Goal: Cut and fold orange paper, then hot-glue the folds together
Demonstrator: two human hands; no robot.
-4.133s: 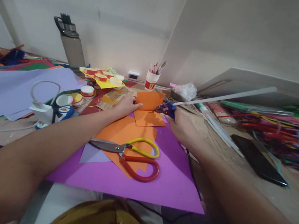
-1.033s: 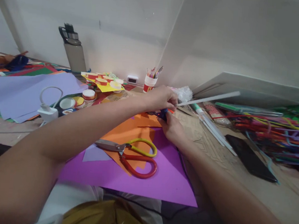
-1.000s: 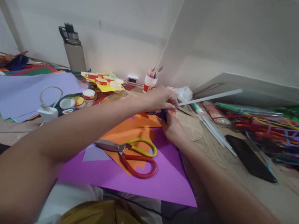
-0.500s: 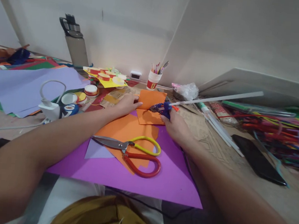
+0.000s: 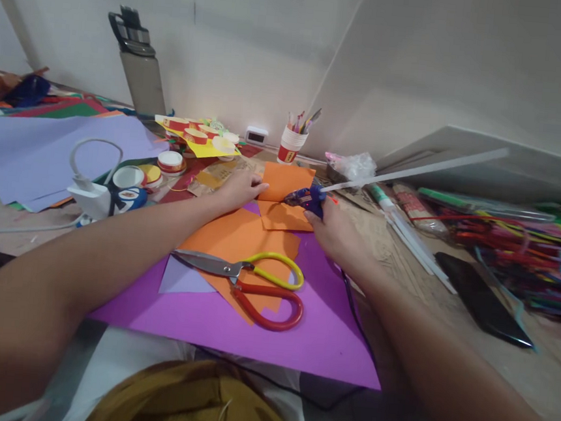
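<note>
My right hand (image 5: 336, 232) is wrapped round a blue hot glue gun (image 5: 313, 201), with a long whitish glue stick (image 5: 412, 169) jutting from its back. The gun's nozzle points left, close over the crease of a folded orange paper (image 5: 288, 180); whether it touches cannot be made out. At the paper's left edge my left hand (image 5: 243, 191) pinches it, one half standing up and the other lying flat. Nearer me, scissors (image 5: 229, 269) with one yellow and one red handle rest with blades parted on a larger orange sheet (image 5: 239, 233), over a purple sheet (image 5: 319, 332).
Left are lilac sheets (image 5: 64, 152), a white plug with cable (image 5: 90, 197), round lids (image 5: 171, 161) and a bottle (image 5: 142, 80). A cup of pens (image 5: 290, 147) stands behind. Right lie glue sticks (image 5: 412, 245), a black phone (image 5: 483, 300) and colourful pipe cleaners (image 5: 552, 254).
The view has shifted slightly. The glue gun has moved a touch right along the crease; both hands keep their holds and the scissors lie as before.
</note>
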